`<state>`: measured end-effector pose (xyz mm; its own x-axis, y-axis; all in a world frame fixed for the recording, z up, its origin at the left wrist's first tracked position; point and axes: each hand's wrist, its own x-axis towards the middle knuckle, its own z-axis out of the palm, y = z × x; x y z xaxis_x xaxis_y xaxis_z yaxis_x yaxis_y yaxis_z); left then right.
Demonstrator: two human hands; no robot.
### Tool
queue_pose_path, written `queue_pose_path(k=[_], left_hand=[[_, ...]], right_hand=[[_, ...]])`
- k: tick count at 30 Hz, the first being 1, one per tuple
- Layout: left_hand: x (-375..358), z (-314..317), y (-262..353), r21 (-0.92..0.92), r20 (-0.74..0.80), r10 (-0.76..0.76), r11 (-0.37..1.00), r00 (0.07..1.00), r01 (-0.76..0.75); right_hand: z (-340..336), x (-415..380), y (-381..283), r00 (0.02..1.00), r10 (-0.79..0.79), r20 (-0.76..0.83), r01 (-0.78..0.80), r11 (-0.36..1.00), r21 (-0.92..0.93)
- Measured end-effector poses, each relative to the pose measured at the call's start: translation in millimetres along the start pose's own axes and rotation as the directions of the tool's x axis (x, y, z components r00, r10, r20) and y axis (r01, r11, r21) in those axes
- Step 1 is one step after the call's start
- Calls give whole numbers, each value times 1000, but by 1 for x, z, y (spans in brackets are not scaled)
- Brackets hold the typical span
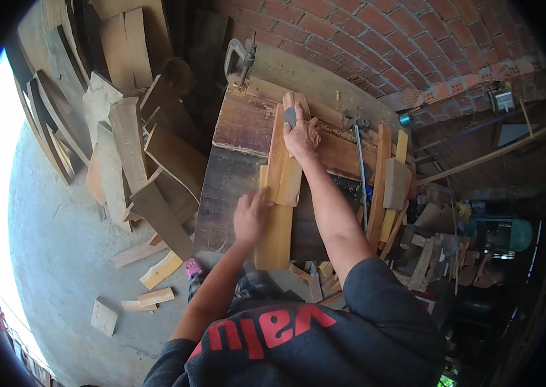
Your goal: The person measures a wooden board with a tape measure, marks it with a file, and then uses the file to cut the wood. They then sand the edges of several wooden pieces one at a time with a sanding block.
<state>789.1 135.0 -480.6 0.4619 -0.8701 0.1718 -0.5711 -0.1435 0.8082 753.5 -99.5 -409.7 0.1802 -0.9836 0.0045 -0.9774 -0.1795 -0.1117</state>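
Note:
My right hand (303, 137) is closed over a small dark block (290, 117) near the far end of a wooden piece (291, 180) on the workbench (221, 187). Beneath that piece lies a longer yellowish board (274, 242), which reaches the bench's near edge. My left hand (251, 216) rests at the left edge of the boards, its fingers partly bent against the wood. Whether the left fingers grip the edge is hard to make out.
A metal clamp (242, 61) sits at the bench's far left corner. Wood offcuts (128, 142) are piled on the left, with scraps (157, 297) on the floor. Long strips (379, 187) and a metal ruler (361, 171) lie right. A brick wall (376, 39) stands behind.

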Motion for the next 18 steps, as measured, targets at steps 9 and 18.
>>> queue_pose_path(k=[9,18], left_hand=[[-4,-1,0,-50,12,-12,999,1000,12],[-2,-2,2,-8,-20,18,1000,1000,-18]], right_hand=[[-1,-178,25,987,-66,146,70,997,-24],[10,5,0,997,-74,13,73,994,86]])
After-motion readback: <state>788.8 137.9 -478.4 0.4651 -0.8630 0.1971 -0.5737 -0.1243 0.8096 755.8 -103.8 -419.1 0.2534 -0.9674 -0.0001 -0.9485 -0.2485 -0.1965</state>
